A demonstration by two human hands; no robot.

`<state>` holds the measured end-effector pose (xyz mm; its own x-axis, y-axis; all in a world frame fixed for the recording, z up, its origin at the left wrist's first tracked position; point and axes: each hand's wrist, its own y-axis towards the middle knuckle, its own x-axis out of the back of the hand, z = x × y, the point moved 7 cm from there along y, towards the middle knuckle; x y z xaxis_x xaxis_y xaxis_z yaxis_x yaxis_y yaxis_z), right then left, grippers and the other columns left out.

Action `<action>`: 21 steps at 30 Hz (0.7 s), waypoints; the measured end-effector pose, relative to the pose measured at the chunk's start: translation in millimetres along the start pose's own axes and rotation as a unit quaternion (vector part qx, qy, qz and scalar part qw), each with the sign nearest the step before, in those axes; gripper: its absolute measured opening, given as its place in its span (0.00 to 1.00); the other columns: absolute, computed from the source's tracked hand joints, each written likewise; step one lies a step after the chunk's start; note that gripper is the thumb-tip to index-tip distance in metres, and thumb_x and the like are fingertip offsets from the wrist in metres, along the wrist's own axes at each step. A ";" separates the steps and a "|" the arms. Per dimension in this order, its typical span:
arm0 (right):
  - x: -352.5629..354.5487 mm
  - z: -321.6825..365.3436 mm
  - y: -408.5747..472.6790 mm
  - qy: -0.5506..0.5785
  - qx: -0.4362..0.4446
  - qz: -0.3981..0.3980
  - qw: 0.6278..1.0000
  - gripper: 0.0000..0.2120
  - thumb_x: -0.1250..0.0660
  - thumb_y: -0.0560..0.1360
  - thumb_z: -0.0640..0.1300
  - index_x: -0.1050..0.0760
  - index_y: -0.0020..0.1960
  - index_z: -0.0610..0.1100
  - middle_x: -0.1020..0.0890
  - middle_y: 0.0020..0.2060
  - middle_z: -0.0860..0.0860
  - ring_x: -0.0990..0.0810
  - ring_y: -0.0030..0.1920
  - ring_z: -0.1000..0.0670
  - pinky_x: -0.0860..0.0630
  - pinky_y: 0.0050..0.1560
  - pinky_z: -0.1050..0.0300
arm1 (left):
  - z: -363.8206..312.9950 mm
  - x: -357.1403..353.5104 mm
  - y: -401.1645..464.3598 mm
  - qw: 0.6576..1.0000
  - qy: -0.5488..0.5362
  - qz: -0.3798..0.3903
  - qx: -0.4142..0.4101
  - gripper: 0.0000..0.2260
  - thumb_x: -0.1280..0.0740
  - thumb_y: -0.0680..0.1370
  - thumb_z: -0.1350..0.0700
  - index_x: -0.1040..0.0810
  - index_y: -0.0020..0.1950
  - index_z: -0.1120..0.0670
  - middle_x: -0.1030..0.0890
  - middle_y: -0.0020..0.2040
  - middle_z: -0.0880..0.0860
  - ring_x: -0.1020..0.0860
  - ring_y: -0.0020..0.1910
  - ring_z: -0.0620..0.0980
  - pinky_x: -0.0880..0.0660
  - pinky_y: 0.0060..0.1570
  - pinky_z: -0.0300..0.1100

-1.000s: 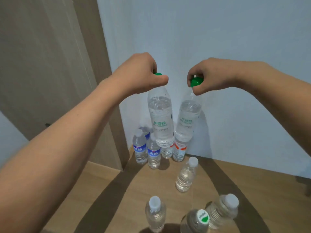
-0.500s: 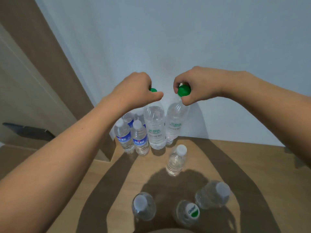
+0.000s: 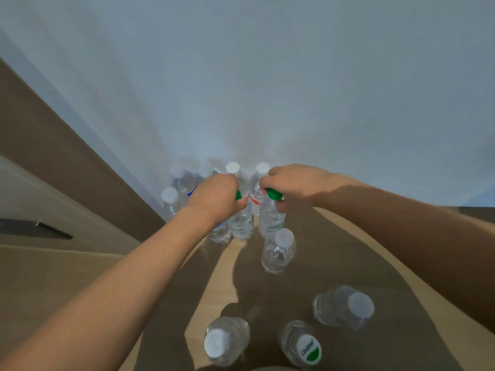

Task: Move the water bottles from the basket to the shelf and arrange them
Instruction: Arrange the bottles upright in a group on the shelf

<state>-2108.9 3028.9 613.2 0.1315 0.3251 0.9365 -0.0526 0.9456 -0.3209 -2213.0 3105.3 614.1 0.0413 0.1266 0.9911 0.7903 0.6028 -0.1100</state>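
Note:
My left hand [image 3: 217, 199] grips the green cap of a clear water bottle [image 3: 241, 226], whose base is down on the wooden shelf [image 3: 219, 277]. My right hand [image 3: 292, 187] grips the green cap of a second clear bottle [image 3: 270, 222] right beside it, also down on the shelf. Behind them, against the wall, stand several white-capped bottles [image 3: 171, 200], some with blue labels and one with a red label [image 3: 255, 199]. The basket is out of view.
A single white-capped bottle [image 3: 278, 250] stands just in front of the right-hand bottle. Three more bottles stand near me: [image 3: 225, 341], a green-and-white capped bottle [image 3: 304, 346] and a third bottle [image 3: 345, 307]. A brown panel [image 3: 67, 162] walls the shelf on the left; the pale wall [image 3: 267, 89] is behind.
Both hands have lowered the two green-capped bottles from the air down onto the shelf, in front of the back row. My view has tilted down over them.

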 end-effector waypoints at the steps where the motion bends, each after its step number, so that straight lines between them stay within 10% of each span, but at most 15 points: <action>1: -4.3 -1.9 0.1 0.012 -0.003 -0.001 1.000 0.15 0.32 0.70 0.44 0.27 0.56 0.46 0.27 0.47 0.47 0.24 0.45 0.42 0.26 0.44 0.50 | -0.1 -4.1 0.3 1.000 0.001 -0.002 0.002 0.16 0.35 0.78 0.44 0.27 0.45 0.58 0.28 0.37 0.54 0.24 0.39 0.57 0.34 0.34 0.44; 21: -10.9 8.5 -4.5 0.056 -0.072 -0.052 0.994 0.19 0.34 0.72 0.46 0.28 0.63 0.48 0.26 0.51 0.45 0.23 0.52 0.41 0.25 0.50 0.50 | 57.3 8.5 -132.5 0.986 -0.087 0.007 0.143 0.11 0.40 0.77 0.44 0.24 0.48 0.49 0.18 0.46 0.50 0.20 0.48 0.55 0.26 0.41 0.46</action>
<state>-2118.5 3021.1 605.7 0.2395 0.2171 0.9463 0.1077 0.9627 -0.2481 -2352.3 3071.7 632.8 -0.0735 0.2551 0.9641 0.5846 0.7942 -0.1656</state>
